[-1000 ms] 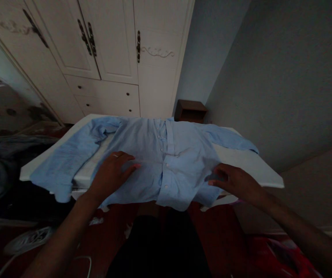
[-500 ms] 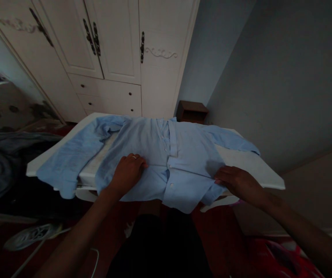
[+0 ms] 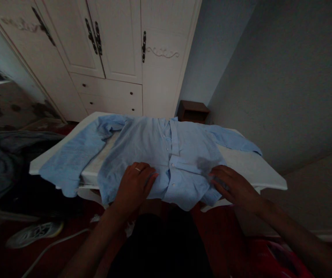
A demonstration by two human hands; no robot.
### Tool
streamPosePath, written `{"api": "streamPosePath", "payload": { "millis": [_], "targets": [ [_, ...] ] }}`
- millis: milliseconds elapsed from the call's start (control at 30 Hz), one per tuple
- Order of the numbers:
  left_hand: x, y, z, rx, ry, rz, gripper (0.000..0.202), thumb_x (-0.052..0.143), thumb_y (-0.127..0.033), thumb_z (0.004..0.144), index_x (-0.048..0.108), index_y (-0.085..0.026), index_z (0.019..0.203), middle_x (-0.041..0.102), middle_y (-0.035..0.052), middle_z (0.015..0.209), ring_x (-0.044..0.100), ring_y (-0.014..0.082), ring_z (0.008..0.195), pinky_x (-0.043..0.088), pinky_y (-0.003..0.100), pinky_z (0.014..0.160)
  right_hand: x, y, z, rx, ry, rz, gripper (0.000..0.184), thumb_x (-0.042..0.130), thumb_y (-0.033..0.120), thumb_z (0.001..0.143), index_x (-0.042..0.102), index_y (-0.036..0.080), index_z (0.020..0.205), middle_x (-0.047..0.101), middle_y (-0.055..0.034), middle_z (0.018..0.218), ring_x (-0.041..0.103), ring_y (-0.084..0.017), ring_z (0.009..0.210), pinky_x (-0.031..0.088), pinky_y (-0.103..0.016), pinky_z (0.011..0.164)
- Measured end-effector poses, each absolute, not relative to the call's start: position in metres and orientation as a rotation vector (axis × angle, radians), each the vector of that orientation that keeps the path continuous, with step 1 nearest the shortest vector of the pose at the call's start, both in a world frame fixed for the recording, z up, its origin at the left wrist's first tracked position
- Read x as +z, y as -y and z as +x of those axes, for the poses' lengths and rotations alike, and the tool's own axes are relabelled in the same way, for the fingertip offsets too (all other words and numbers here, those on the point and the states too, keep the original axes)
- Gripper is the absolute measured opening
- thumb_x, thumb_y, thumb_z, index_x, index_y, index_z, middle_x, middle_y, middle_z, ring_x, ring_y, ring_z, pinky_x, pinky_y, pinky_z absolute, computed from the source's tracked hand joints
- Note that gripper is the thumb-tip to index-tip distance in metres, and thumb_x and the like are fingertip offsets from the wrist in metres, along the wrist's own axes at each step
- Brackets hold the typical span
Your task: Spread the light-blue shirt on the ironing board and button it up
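Observation:
A light blue button-up shirt [image 3: 142,143] lies spread, front side up, on a white ironing board [image 3: 249,164]. Its sleeves reach out to both sides, and its lower hem hangs over the near edge. My left hand [image 3: 135,183], with a ring on one finger, is over the shirt's lower left front; its fingers are bent, with a gap between thumb and forefinger. Over the lower right front is my right hand [image 3: 231,183], thumb and fingers apart and nothing visible between them. Whether the fingertips touch the cloth, I cannot tell. A crosswise fold runs near the lower buttons.
A white wardrobe [image 3: 119,46] with dark handles stands beyond the board. A small brown box-like shelf [image 3: 193,110] sits by the wall. Dark clothing [image 3: 4,166] is piled at left. On the red floor are a shoe [image 3: 34,233] and a pale cord [image 3: 56,243].
My right hand has let go of the shirt's lower edge and opened, moving slightly left. My left hand has shifted right and a little nearer, its thumb now apart from the fingers.

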State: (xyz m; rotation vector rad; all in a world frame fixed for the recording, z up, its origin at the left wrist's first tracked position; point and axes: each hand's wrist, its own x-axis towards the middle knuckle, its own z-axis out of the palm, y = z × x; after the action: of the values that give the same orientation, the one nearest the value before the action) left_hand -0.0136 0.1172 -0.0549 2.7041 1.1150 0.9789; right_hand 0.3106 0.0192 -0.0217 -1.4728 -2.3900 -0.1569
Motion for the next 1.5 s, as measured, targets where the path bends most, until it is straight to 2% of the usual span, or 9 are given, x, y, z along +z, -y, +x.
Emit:
{"api": "streamPosePath", "payload": {
  "millis": [267, 533, 700, 833, 1000, 1100, 1200, 1367, 1500],
  "targets": [
    [-0.063, -0.113, 0.016, 0.718, -1.163, 2.772, 0.024, 0.055, -0.036, 0.092, 0.071, -0.023, 0.104, 0.061, 0.0092, 0.119, 0.053, 0.0282, 0.109, 0.043, 0.045, 0.088, -0.023, -0.079, 0.262, -0.003, 2.406, -1.271, 0.031, 0.044, 0.021, 0.096, 0.058, 0.019, 0.123, 0.061, -0.0107, 0.12, 0.055, -0.023, 0.113, 0.046, -0.045, 0.096],
    [-0.053, -0.114, 0.005, 0.579, -1.103, 2.768, 0.014, 0.061, -0.028, 0.088, 0.073, -0.024, 0.094, 0.067, 0.0057, 0.097, 0.058, 0.0243, 0.093, 0.044, 0.04, 0.079, -0.056, -0.182, 0.275, 0.095, 2.464, -1.311, 0.044, 0.046, 0.007, 0.088, 0.058, 0.018, 0.129, 0.057, -0.0101, 0.132, 0.052, -0.022, 0.123, 0.042, -0.044, 0.106],
    [-0.068, -0.099, 0.005, 0.811, -1.217, 2.677, 0.02, 0.052, -0.021, 0.092, 0.071, -0.018, 0.088, 0.064, 0.0079, 0.086, 0.056, 0.0238, 0.085, 0.044, 0.039, 0.077, -0.052, -0.205, 0.272, -0.017, 2.638, -1.151, 0.046, 0.041, 0.0, 0.087, 0.064, 0.021, 0.121, 0.062, -0.007, 0.127, 0.056, -0.019, 0.118, 0.043, -0.039, 0.101],
    [-0.094, -0.066, 0.005, 1.029, -1.323, 2.193, 0.027, 0.049, -0.033, 0.092, 0.069, -0.016, 0.088, 0.066, 0.0084, 0.086, 0.058, 0.0223, 0.083, 0.045, 0.037, 0.079, -0.04, -0.222, 0.274, -0.152, 2.829, -1.113, 0.036, 0.047, 0.004, 0.089, 0.066, 0.021, 0.115, 0.065, -0.0062, 0.12, 0.058, -0.02, 0.112, 0.042, -0.038, 0.095],
    [-0.15, -0.03, 0.009, 0.926, -1.381, 1.236, 0.038, 0.062, -0.054, 0.079, 0.066, -0.017, 0.085, 0.068, 0.0077, 0.085, 0.064, 0.0219, 0.081, 0.047, 0.033, 0.074, -0.024, -0.234, 0.274, -0.351, 2.988, -1.032, 0.017, 0.05, 0.017, 0.094, 0.067, 0.017, 0.092, 0.068, -0.0055, 0.098, 0.057, -0.019, 0.097, 0.038, -0.033, 0.085],
    [-0.177, -0.027, 0.021, 1.042, -1.342, 0.772, 0.056, 0.08, -0.051, 0.059, 0.062, -0.017, 0.1, 0.068, 0.0107, 0.101, 0.065, 0.0227, 0.087, 0.047, 0.028, 0.064, -0.018, -0.24, 0.272, -0.417, 2.982, -1.065, 0.018, 0.048, 0.017, 0.095, 0.066, 0.016, 0.09, 0.066, -0.007, 0.098, 0.054, -0.02, 0.096, 0.036, -0.033, 0.083],
    [-0.192, -0.034, 0.031, 1.149, -1.21, 0.509, 0.063, 0.086, -0.044, 0.053, 0.06, -0.018, 0.104, 0.066, 0.011, 0.11, 0.064, 0.0224, 0.095, 0.049, 0.027, 0.067, -0.014, -0.246, 0.272, -0.474, 2.914, -1.179, 0.02, 0.046, 0.016, 0.095, 0.066, 0.015, 0.093, 0.065, -0.0102, 0.102, 0.052, -0.023, 0.098, 0.034, -0.034, 0.082],
    [-0.203, -0.044, 0.034, 1.069, -1.074, 0.275, 0.046, 0.087, -0.04, 0.053, 0.06, -0.016, 0.082, 0.066, 0.0035, 0.09, 0.063, 0.015, 0.077, 0.05, 0.028, 0.067, -0.019, -0.252, 0.274, -0.443, 2.787, -1.369, 0.023, 0.043, 0.013, 0.093, 0.066, 0.014, 0.094, 0.064, -0.0111, 0.098, 0.054, -0.022, 0.091, 0.036, -0.032, 0.075],
    [-0.202, -0.042, 0.037, 1.054, -1.036, 0.183, 0.045, 0.088, -0.037, 0.052, 0.059, -0.016, 0.077, 0.065, 0.0006, 0.082, 0.063, 0.0135, 0.073, 0.048, 0.026, 0.066, -0.031, -0.249, 0.28, -0.302, 2.735, -1.411, 0.026, 0.042, 0.008, 0.091, 0.065, 0.017, 0.099, 0.064, -0.0067, 0.103, 0.057, -0.018, 0.091, 0.041, -0.028, 0.071]
  ]
}}
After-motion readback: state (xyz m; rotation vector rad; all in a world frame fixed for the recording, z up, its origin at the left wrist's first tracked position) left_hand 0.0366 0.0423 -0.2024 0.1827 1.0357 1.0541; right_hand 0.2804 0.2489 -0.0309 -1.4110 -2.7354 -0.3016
